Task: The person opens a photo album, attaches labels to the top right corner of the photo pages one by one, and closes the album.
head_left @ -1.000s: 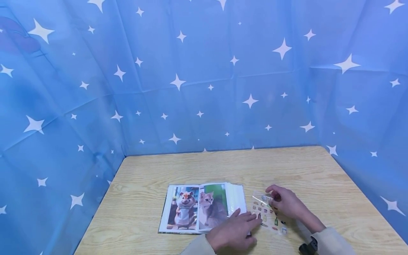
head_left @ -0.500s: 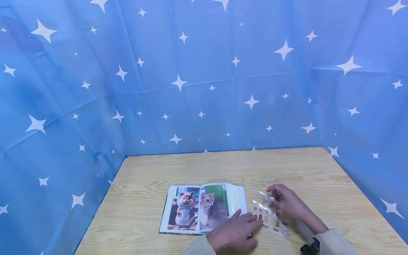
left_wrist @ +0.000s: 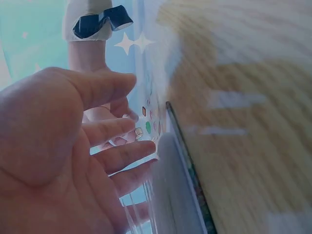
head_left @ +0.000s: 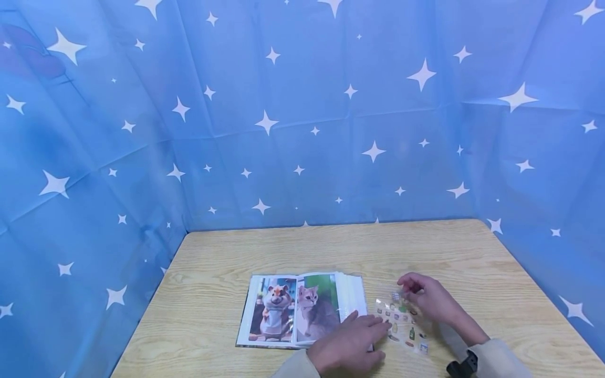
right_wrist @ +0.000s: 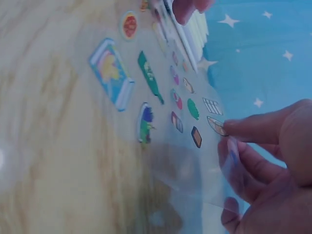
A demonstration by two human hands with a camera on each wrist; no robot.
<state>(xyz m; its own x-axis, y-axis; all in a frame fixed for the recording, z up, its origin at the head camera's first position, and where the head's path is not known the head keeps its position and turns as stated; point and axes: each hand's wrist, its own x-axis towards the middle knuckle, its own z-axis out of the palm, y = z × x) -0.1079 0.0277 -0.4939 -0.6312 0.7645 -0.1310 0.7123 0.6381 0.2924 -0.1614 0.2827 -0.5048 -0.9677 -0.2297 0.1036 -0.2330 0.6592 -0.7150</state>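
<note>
A clear sticker sheet (head_left: 412, 333) with small food and bottle pictures lies right of an open photo album (head_left: 352, 296). The right hand (head_left: 432, 303) pinches the sheet near its far edge between thumb and index finger. Up close in the right wrist view, the clear film (right_wrist: 214, 170) bends up at those fingertips, beside a boat-shaped sticker (right_wrist: 217, 126). Palm down, the left hand (head_left: 350, 344) rests across the album's lower right corner with its fingers extended. Its fingertips reach the sheet's left edge. In the left wrist view, the left thumb (left_wrist: 109, 90) stands apart from the fingers.
The album shows a hamster picture (head_left: 273, 312) and a cat picture (head_left: 314, 310), with a thick stack of pages on the right. Both lie on a wood-grain table (head_left: 212, 257). A blue star-patterned curtain (head_left: 302, 105) encloses the back and sides.
The right hand has shifted slightly right with the sheet. The sheet's far left part has bent, and its glare has moved. The left hand and the album stay nearly in place.
</note>
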